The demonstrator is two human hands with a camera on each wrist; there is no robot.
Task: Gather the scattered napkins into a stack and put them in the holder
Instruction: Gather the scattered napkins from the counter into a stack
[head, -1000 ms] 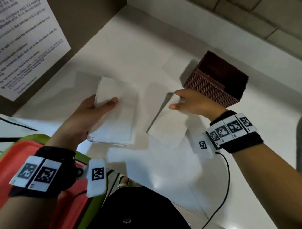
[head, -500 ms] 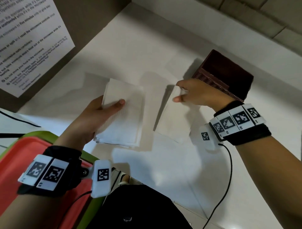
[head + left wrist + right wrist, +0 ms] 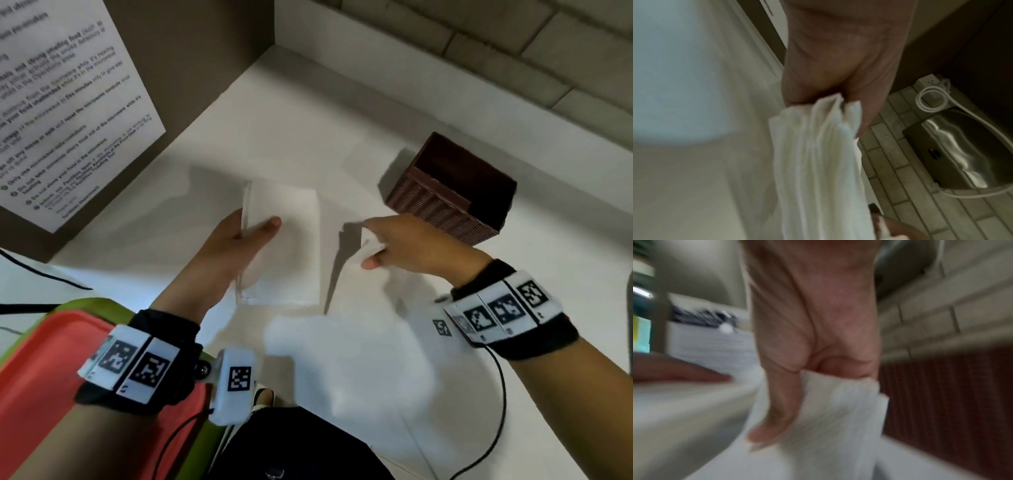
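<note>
My left hand [image 3: 255, 236] grips a stack of white napkins [image 3: 284, 246] above the counter, thumb on top and fingers underneath; the left wrist view shows the stack [image 3: 818, 154] hanging from the same grip. To its right, my right hand [image 3: 367, 244] pinches a single napkin [image 3: 375, 241] between thumb and fingers, lifted off the counter and seen nearly edge-on. In the right wrist view that napkin [image 3: 838, 410] hangs under the thumb. The brown ribbed holder [image 3: 452, 192] stands just behind the right hand. Another napkin [image 3: 371, 150] lies flat left of the holder.
A brown side wall with a printed notice [image 3: 68, 113] bounds the white counter [image 3: 342, 359] on the left, a tiled wall [image 3: 513, 51] at the back. A red tray with a green rim [image 3: 41, 377] sits lower left. A black cable [image 3: 496, 411] trails from my right wrist.
My right hand has lifted the single napkin off the counter, turned it on edge and brought it left toward the stack. The left hand still holds the stack, now more square.
</note>
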